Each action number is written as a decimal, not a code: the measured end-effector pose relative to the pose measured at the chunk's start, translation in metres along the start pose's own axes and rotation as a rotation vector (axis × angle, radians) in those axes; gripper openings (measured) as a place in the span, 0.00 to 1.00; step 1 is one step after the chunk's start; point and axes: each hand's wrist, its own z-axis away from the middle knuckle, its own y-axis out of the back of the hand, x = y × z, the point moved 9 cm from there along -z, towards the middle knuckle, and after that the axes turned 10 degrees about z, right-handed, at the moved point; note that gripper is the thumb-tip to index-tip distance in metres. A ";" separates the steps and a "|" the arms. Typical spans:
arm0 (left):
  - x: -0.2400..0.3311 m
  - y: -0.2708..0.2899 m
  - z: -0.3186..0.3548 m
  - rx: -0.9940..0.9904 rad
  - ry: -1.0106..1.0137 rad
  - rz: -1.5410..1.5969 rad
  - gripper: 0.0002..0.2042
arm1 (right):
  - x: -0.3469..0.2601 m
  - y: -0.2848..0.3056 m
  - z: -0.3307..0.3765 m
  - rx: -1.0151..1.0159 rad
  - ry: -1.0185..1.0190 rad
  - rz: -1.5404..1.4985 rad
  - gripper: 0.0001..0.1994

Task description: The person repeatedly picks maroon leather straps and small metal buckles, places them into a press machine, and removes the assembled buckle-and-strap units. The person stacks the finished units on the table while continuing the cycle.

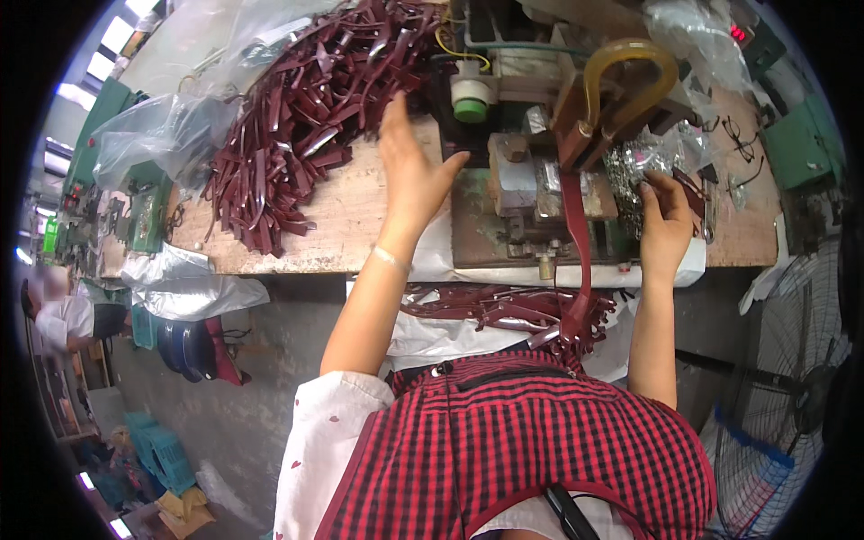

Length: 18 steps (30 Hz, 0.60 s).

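My left hand (416, 175) is raised over the table, fingers stretched out and thumb spread, with nothing in it. It is between a large heap of dark red strips (315, 117) and the press machine (517, 180). One dark red strip (576, 225) hangs from the machine's tool head down over the table's front edge. My right hand (666, 216) is at a pile of small shiny metal pieces (630, 166) to the right of the machine. Its fingers are bent together at the tips; whatever they hold is too small to make out.
A green-tipped push button (469, 110) sits on the machine, below a bent amber hose (634, 58). More red strips (486, 306) lie on white sheeting below the table edge. Clear plastic bags (157, 135) are at the left. A fan (792, 378) stands at right.
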 end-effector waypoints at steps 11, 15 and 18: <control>-0.077 0.099 -0.075 -0.319 0.155 -1.068 0.08 | 0.015 0.019 -0.007 0.017 -0.059 0.041 0.08; -0.143 0.110 -0.037 -0.268 0.059 -1.026 0.08 | 0.018 0.021 0.003 0.063 -0.092 0.169 0.07; -0.123 0.097 -0.013 -0.209 -0.072 -0.694 0.12 | 0.009 0.031 0.018 0.055 -0.116 0.094 0.07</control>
